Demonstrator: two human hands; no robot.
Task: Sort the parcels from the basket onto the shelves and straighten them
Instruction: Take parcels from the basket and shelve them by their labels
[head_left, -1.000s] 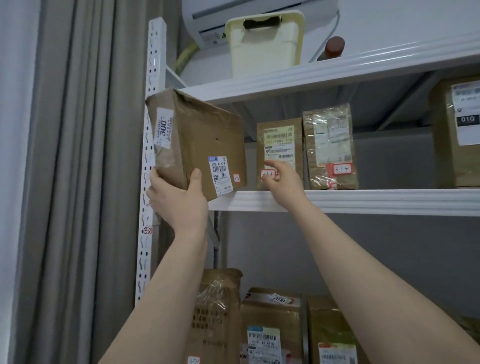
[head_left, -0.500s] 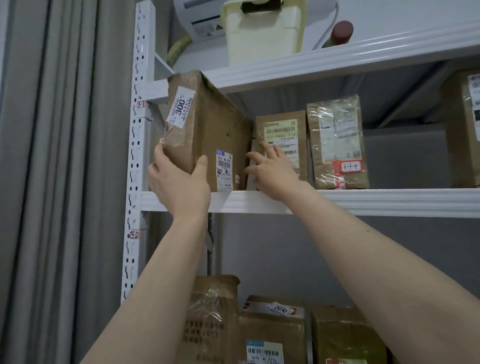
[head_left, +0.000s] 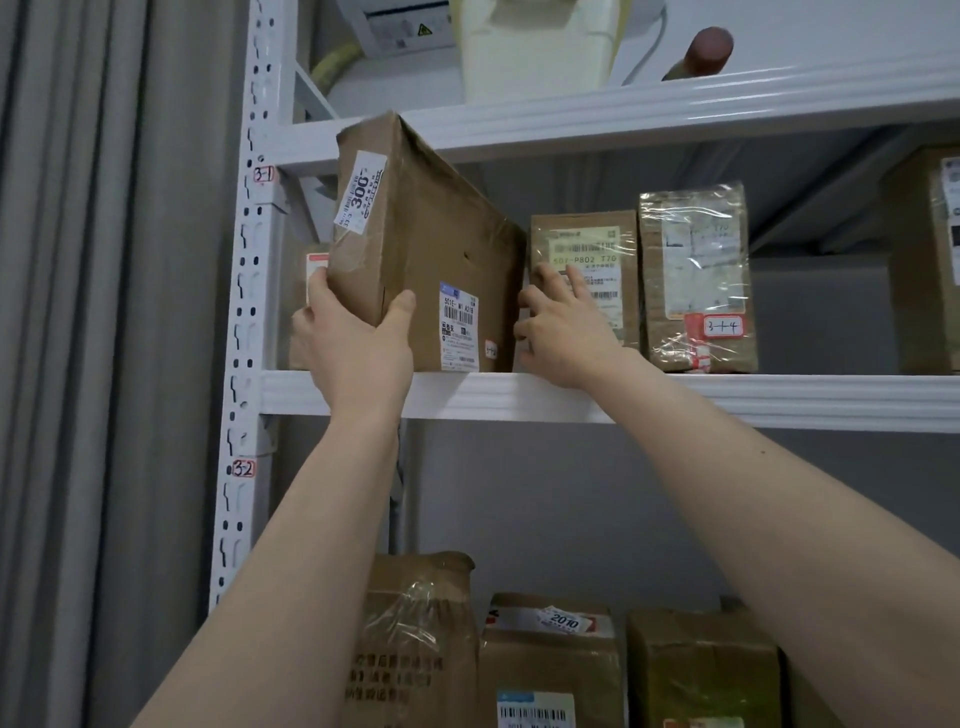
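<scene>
Gripping tilted brown parcel (head_left: 431, 249) on shelf (head_left: 727, 397), left hand (head_left: 358, 348) fingers clamped; right hand (head_left: 566, 332) fingers spread against neighbouring parcel (head_left: 587, 234).

Your left hand (head_left: 358, 353) grips the lower left corner of the big box (head_left: 436, 249), which sits tilted with its lower right edge on the shelf (head_left: 675, 400). At the box's 3 o'clock, your right hand (head_left: 566, 332) lays spread fingers against a smaller parcel (head_left: 597, 234).

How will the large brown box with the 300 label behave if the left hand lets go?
The large brown box stands tilted on the shelf, so it would probably tip or drop flat. Its creased cardboard looks fairly stiff, not floppy. The left hand carries one corner alone, so it seems light for its size.
</scene>
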